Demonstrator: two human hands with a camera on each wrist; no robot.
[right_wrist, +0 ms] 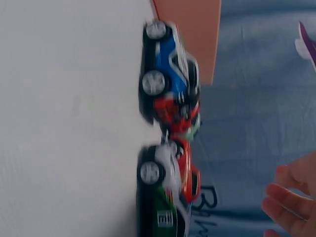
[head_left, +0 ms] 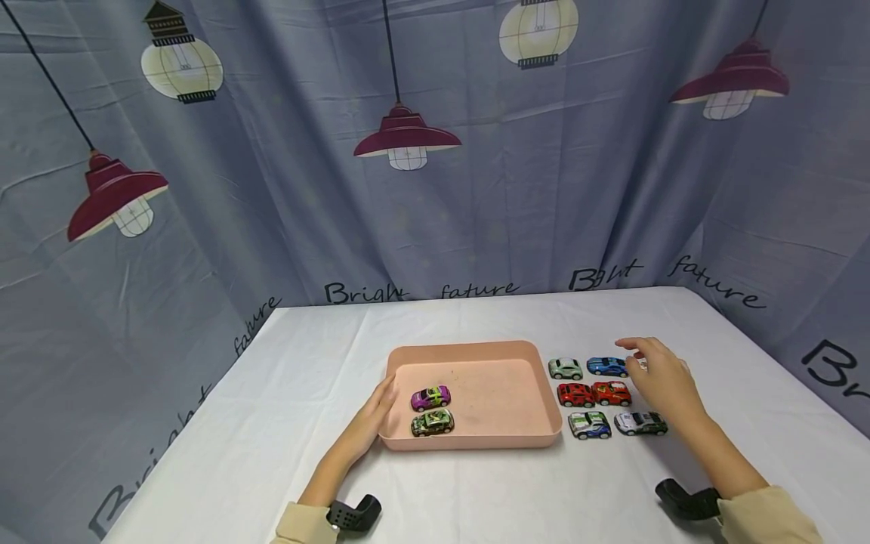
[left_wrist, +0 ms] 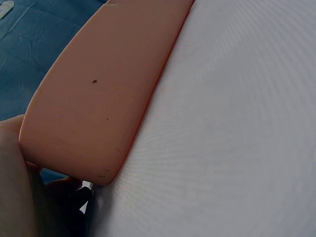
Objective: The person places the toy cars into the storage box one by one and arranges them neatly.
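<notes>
Pink tray [head_left: 469, 444] holds two toy cars [head_left: 432, 423], left hand [head_left: 370, 418] extended along its edge, right hand [head_left: 664, 379] with fingers parted.

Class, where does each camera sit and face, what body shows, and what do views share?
On head: faces forward and down at pink tray and toy cars; left hand, right hand, forearms show.
On left wrist: faces the tray's outer wall; part of that hand shows.
On right wrist: faces toy cars; some fingers show.
Head and right-wrist views share the toy cars.
</notes>
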